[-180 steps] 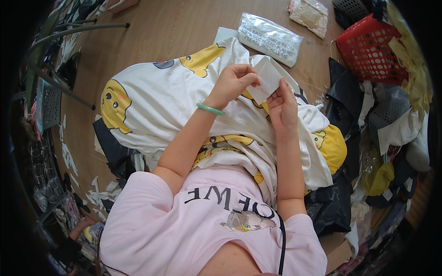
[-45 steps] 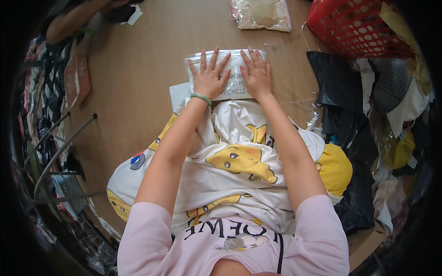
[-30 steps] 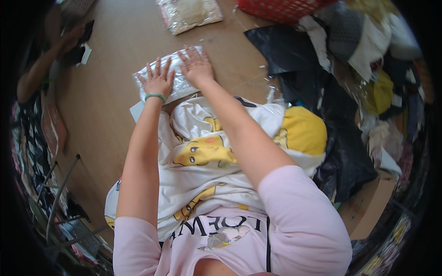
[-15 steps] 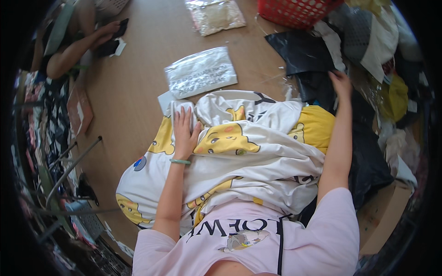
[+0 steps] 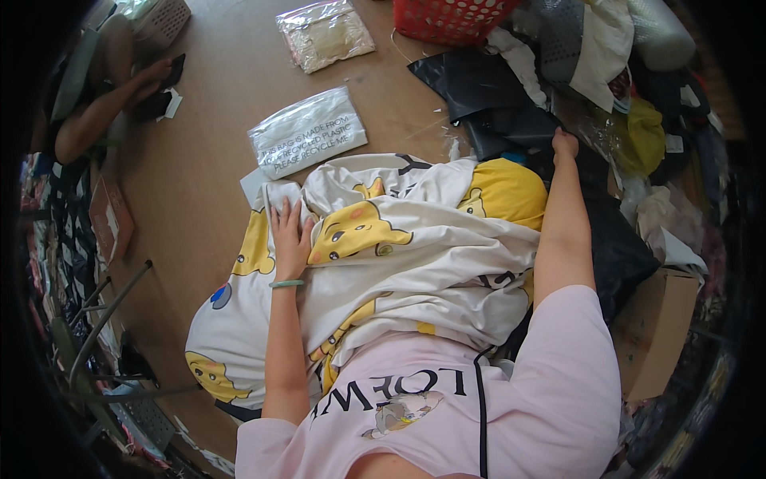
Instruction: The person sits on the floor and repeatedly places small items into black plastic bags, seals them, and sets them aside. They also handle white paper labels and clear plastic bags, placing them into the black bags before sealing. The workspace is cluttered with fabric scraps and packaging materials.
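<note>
A big white cloth with yellow cartoon prints (image 5: 447, 271) lies bunched against my body. My left hand (image 5: 290, 231) rests flat on its left part, fingers stretched out, a green bangle (image 5: 286, 283) at the wrist. To the right, my arm reaches over the cloth's edge, and my right hand (image 5: 565, 144) is closed on the edge of a black plastic bag (image 5: 606, 207) in a dark heap. Its fingertips are partly hidden. Another black plastic sheet (image 5: 487, 84) lies just beyond. Past the cloth is a flat, whitish plastic bag with print (image 5: 307, 132).
On the wooden table (image 5: 199, 160) a clear bag with pale contents (image 5: 327, 36) lies farther off. A red basket (image 5: 455, 17) stands at the back. Piled bags and a cardboard box (image 5: 658, 335) crowd the right. Another person's hand (image 5: 155, 76) holds a dark object at far left.
My view has shifted, so things sit farther left in it. My right hand has closed on the black bag's edge. My left hand stays on the cloth.
</note>
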